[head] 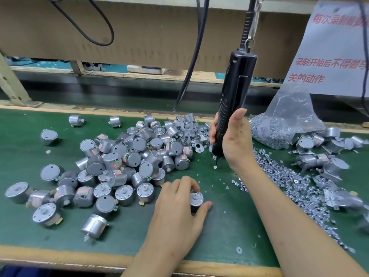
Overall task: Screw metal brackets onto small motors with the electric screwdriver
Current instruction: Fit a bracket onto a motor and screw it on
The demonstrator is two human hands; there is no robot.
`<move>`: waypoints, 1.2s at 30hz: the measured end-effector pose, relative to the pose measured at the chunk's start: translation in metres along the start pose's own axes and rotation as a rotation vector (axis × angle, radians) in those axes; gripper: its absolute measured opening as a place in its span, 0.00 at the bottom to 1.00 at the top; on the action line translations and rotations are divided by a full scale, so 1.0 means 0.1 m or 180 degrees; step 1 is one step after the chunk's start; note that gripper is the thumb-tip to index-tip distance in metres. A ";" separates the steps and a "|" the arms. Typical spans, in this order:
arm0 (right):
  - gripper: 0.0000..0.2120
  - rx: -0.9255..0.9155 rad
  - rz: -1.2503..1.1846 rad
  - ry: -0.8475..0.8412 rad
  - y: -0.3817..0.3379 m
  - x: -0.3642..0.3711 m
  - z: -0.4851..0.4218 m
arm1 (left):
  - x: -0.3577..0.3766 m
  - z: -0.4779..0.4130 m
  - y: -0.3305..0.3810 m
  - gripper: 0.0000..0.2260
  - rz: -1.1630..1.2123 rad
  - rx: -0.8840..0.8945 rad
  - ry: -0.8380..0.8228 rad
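Two hands busy: one motor held, screwdriver upright

Left hand [179, 198] pinches a single small motor [196, 197] between thumb and curled fingers, shaft end up, on the green mat [219, 226] just right of the motor pile [127, 156], at its near edge. Right hand [233, 142] wrapped round the lower grip of the black electric screwdriver [235, 82], upright to the right of the pile, bit pointing down. Loose metal brackets [191, 134] lie against the pile's far right edge. Clear bag of screws [287, 120] farther right of the pile, spilled screws [279, 176] trailing toward the near side; bracketed motors [311, 156] well right of the pile
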State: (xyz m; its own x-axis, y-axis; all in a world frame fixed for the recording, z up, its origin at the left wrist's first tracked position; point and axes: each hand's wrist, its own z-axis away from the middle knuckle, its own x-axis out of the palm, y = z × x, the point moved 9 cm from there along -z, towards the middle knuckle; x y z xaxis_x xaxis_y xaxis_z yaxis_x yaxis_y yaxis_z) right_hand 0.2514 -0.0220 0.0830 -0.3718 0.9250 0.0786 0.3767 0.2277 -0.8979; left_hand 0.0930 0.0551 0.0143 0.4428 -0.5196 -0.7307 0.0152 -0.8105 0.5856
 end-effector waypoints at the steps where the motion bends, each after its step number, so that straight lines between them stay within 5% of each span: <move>1: 0.40 0.0000 -0.0001 -0.0001 0.00 0.00 0.00 | 0.00 0.00 0.00 0.15 0.0000 0.0000 -0.0003; 36: 0.40 0.0006 0.0054 -0.0049 0.03 0.01 0.02 | 0.01 0.00 0.00 0.15 -0.0038 -0.0048 -0.0031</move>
State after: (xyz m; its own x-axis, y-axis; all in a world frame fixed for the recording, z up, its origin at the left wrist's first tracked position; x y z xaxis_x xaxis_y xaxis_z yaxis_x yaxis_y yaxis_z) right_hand 0.2502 -0.0211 0.0798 -0.3786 0.9238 0.0567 0.3815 0.2115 -0.8998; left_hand 0.0935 0.0550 0.0138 0.4339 -0.5126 -0.7409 0.0341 -0.8124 0.5820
